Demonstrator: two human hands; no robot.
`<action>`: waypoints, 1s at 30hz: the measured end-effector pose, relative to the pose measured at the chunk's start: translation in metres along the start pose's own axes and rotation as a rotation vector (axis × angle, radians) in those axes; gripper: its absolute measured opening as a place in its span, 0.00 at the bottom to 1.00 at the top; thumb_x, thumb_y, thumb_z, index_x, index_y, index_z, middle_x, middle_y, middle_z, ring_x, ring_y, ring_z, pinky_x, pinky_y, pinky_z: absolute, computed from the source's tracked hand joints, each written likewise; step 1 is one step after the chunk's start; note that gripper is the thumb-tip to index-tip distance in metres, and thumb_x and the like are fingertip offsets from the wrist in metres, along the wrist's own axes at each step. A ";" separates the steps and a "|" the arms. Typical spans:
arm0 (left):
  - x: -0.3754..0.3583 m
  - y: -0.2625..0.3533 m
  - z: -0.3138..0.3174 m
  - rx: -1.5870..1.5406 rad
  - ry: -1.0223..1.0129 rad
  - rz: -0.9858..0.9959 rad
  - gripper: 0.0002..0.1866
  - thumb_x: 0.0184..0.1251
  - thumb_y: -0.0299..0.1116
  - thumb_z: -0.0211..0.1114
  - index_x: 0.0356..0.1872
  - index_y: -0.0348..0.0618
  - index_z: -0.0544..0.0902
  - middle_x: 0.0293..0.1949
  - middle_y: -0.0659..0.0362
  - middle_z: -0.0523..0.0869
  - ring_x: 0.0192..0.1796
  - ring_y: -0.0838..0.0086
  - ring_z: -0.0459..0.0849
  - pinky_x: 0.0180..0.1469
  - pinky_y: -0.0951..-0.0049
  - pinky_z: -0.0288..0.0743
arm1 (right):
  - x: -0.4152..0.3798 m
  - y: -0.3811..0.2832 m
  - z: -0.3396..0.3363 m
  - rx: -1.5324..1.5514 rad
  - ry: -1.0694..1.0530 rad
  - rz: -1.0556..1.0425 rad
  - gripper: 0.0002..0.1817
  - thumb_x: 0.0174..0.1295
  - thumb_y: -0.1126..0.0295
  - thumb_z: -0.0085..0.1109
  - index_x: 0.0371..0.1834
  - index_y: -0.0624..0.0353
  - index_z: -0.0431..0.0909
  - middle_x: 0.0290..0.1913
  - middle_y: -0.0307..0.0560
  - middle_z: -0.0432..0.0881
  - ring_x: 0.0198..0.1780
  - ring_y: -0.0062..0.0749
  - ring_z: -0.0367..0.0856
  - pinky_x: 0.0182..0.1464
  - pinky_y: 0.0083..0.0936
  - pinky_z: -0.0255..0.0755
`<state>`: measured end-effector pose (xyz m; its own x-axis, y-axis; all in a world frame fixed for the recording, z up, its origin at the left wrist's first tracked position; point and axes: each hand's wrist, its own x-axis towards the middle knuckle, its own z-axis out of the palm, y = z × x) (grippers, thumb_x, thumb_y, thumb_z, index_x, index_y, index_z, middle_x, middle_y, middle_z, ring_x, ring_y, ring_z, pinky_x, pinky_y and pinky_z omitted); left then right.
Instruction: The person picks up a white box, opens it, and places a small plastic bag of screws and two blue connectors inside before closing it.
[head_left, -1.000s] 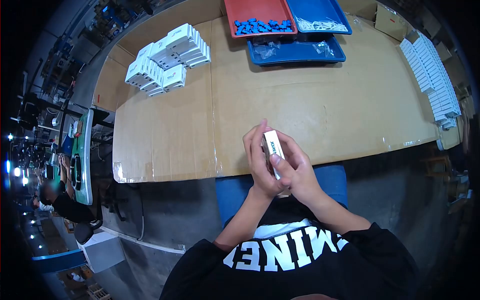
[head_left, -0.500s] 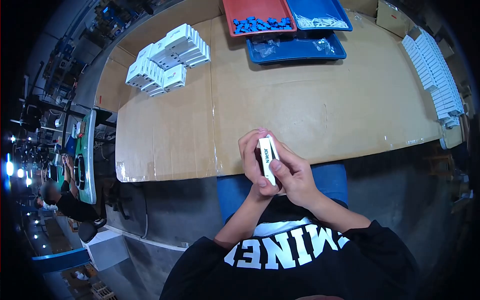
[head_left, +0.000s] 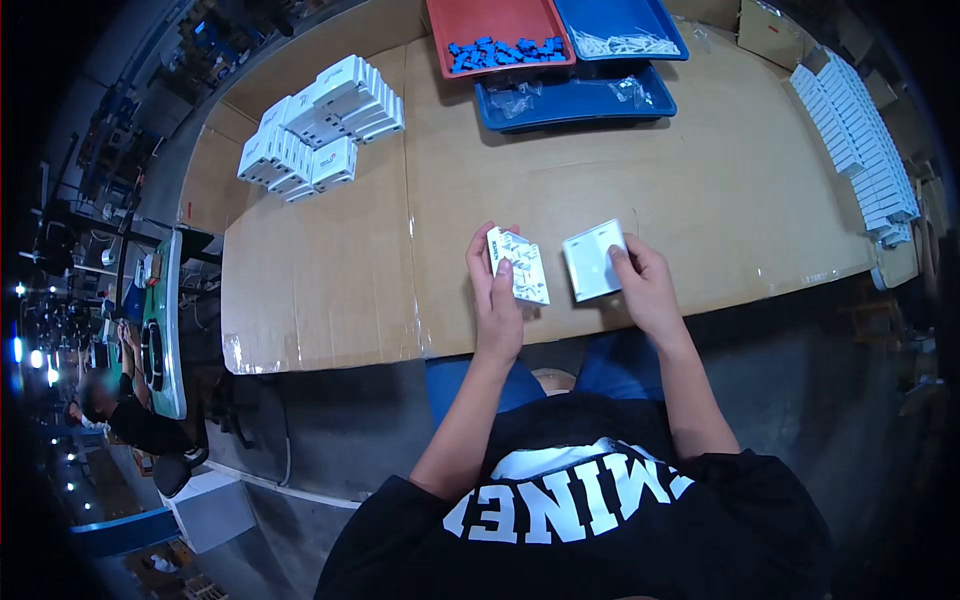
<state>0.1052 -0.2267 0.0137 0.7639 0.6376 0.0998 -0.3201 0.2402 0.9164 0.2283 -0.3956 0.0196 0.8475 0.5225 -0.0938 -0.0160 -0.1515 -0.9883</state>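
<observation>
My left hand (head_left: 497, 300) is closed on a white plastic case half (head_left: 523, 268), its open side showing ribs and small compartments, dark lettering along its edge. Over to the right, my right hand (head_left: 648, 285) pinches a white square cover (head_left: 592, 262) by its right edge, the smooth shallow inside facing up. A small gap separates the two pieces, both above the near part of the cardboard-covered table (head_left: 330, 270). Whether anything loose lies inside the left piece is too small to tell.
Stacked white cases (head_left: 320, 125) stand at the back left, with long rows of white pieces (head_left: 858, 140) at the right edge. A red tray (head_left: 490, 20) holds blue parts; a blue tray (head_left: 620, 15) holds white sticks. A lower blue tray (head_left: 575, 115) contains clear bags. Another person (head_left: 140, 410) sits far left.
The white case, held closed between both hands before, is now in two parts. My hands have moved apart, each with one piece, slightly farther over the table.
</observation>
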 end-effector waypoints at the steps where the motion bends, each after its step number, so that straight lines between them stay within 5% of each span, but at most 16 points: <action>1: 0.001 -0.006 -0.008 -0.002 0.004 0.001 0.28 0.84 0.37 0.49 0.77 0.37 0.56 0.68 0.45 0.73 0.69 0.65 0.74 0.74 0.64 0.65 | 0.002 0.002 -0.005 -0.003 -0.004 0.000 0.13 0.76 0.68 0.56 0.49 0.69 0.82 0.34 0.41 0.85 0.38 0.26 0.82 0.45 0.24 0.74; 3: 0.009 -0.012 -0.019 0.261 -0.075 0.032 0.31 0.83 0.40 0.55 0.77 0.37 0.55 0.69 0.46 0.72 0.67 0.67 0.75 0.72 0.66 0.66 | 0.009 0.000 -0.011 -0.276 0.148 -0.146 0.15 0.76 0.67 0.57 0.53 0.70 0.82 0.33 0.47 0.85 0.37 0.27 0.83 0.43 0.25 0.75; 4: 0.009 -0.011 -0.028 0.215 -0.121 -0.042 0.37 0.78 0.44 0.63 0.77 0.37 0.56 0.73 0.45 0.70 0.74 0.59 0.70 0.78 0.55 0.59 | 0.010 -0.003 -0.017 -0.324 0.128 -0.044 0.16 0.74 0.66 0.59 0.57 0.68 0.81 0.44 0.56 0.86 0.46 0.37 0.85 0.49 0.30 0.77; 5: 0.010 -0.004 -0.036 0.214 -0.127 -0.041 0.37 0.78 0.44 0.63 0.77 0.37 0.56 0.73 0.45 0.70 0.74 0.59 0.70 0.78 0.55 0.59 | 0.010 -0.002 -0.019 -0.324 0.134 -0.045 0.16 0.74 0.66 0.59 0.57 0.68 0.81 0.44 0.56 0.86 0.46 0.37 0.85 0.49 0.30 0.77; 7: 0.009 0.006 -0.051 1.162 -0.122 0.161 0.43 0.72 0.48 0.69 0.78 0.36 0.57 0.76 0.44 0.67 0.81 0.49 0.60 0.82 0.41 0.43 | 0.008 0.003 -0.021 -0.691 0.341 -0.307 0.17 0.72 0.66 0.61 0.59 0.62 0.81 0.60 0.58 0.82 0.58 0.48 0.82 0.59 0.38 0.75; 8: 0.008 0.007 -0.054 1.138 -0.106 0.203 0.49 0.65 0.51 0.73 0.79 0.37 0.58 0.78 0.44 0.64 0.84 0.44 0.50 0.81 0.33 0.30 | 0.006 0.007 -0.025 -0.689 0.339 -0.303 0.17 0.72 0.66 0.61 0.59 0.62 0.81 0.60 0.58 0.82 0.58 0.48 0.82 0.59 0.38 0.75; 10: 0.005 0.020 -0.050 1.226 -0.169 0.204 0.50 0.64 0.51 0.74 0.80 0.38 0.58 0.78 0.45 0.64 0.84 0.45 0.51 0.81 0.34 0.31 | 0.002 0.011 -0.033 -0.797 0.102 -0.454 0.17 0.71 0.65 0.62 0.60 0.58 0.81 0.70 0.55 0.76 0.69 0.54 0.73 0.71 0.48 0.66; 14: 0.011 0.013 -0.051 1.327 -0.288 0.180 0.50 0.60 0.48 0.77 0.79 0.39 0.61 0.77 0.47 0.67 0.83 0.48 0.58 0.82 0.35 0.34 | -0.011 0.001 -0.025 -0.864 -0.070 -0.396 0.16 0.72 0.63 0.61 0.58 0.58 0.81 0.71 0.51 0.76 0.76 0.51 0.68 0.80 0.60 0.52; 24: 0.056 -0.003 -0.026 1.251 -0.320 0.162 0.44 0.57 0.38 0.75 0.75 0.40 0.67 0.73 0.48 0.69 0.80 0.49 0.64 0.81 0.33 0.42 | 0.056 -0.016 -0.026 -0.985 -0.121 -0.397 0.16 0.73 0.65 0.58 0.60 0.58 0.81 0.72 0.51 0.73 0.78 0.47 0.64 0.82 0.64 0.43; 27: 0.057 -0.006 -0.025 1.256 -0.318 0.159 0.45 0.56 0.41 0.76 0.75 0.39 0.67 0.72 0.46 0.68 0.79 0.48 0.63 0.80 0.31 0.45 | 0.092 -0.039 -0.041 -1.004 -0.238 -0.442 0.15 0.72 0.66 0.59 0.55 0.61 0.84 0.64 0.53 0.80 0.71 0.49 0.74 0.78 0.56 0.57; 30: 0.059 -0.006 -0.026 1.229 -0.284 0.168 0.46 0.55 0.41 0.76 0.75 0.39 0.67 0.72 0.45 0.68 0.79 0.46 0.63 0.80 0.32 0.44 | 0.150 -0.055 -0.063 -0.877 -0.121 -0.413 0.11 0.70 0.68 0.60 0.47 0.62 0.86 0.47 0.54 0.88 0.52 0.50 0.84 0.59 0.45 0.75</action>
<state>0.1383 -0.1716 0.0038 0.9058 0.3794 0.1889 0.1877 -0.7586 0.6239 0.3894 -0.3620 0.0676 0.6368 0.7499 0.1792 0.7118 -0.4824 -0.5105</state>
